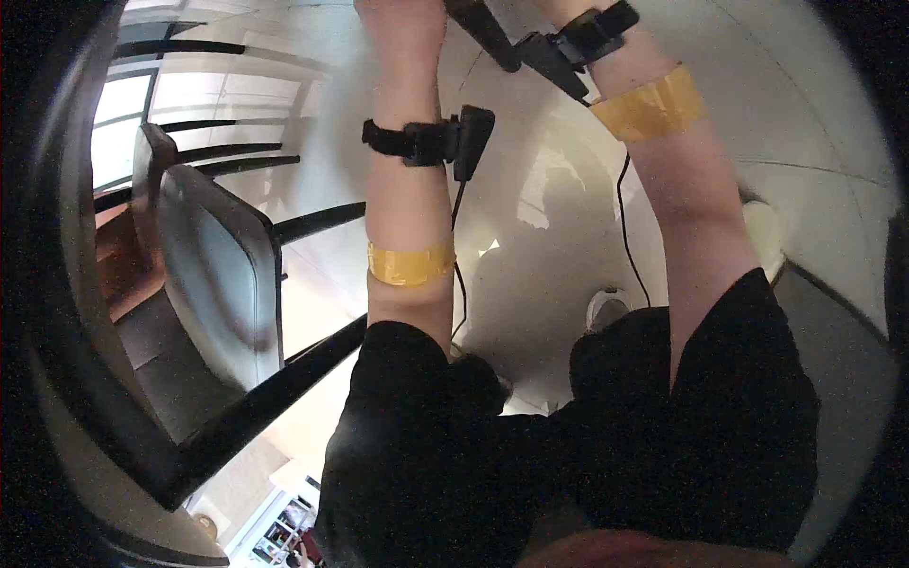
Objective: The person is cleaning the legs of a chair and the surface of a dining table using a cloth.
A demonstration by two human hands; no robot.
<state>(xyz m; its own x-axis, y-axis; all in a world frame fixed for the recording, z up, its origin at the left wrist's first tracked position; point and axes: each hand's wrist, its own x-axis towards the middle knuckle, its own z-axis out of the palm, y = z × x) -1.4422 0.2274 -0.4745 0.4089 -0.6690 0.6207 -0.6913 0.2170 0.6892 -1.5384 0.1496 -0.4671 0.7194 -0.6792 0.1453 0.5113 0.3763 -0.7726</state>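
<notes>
Both my arms reach up to the top edge of the head view. Of my left hand (401, 17), only the part next to the wrist shows; its fingers lie outside the picture. My right hand is cut off by the top edge, and only its wrist shows. Between the two arms, a long black piece (485, 36) comes in from the top edge; I cannot make out what it is or whether a hand holds it. Each forearm wears a black strap (413, 142) with a small black device (473, 142), and a band of yellow tape (411, 264).
Padded chairs (222, 265) with dark frames stand at my left, beside a black bar (275, 393). Thin black cables (625, 218) hang from the arm devices. Below me is a pale glossy floor (530, 275), with a light shoe (606, 308) on it. Shelves (279, 530) show at lower left.
</notes>
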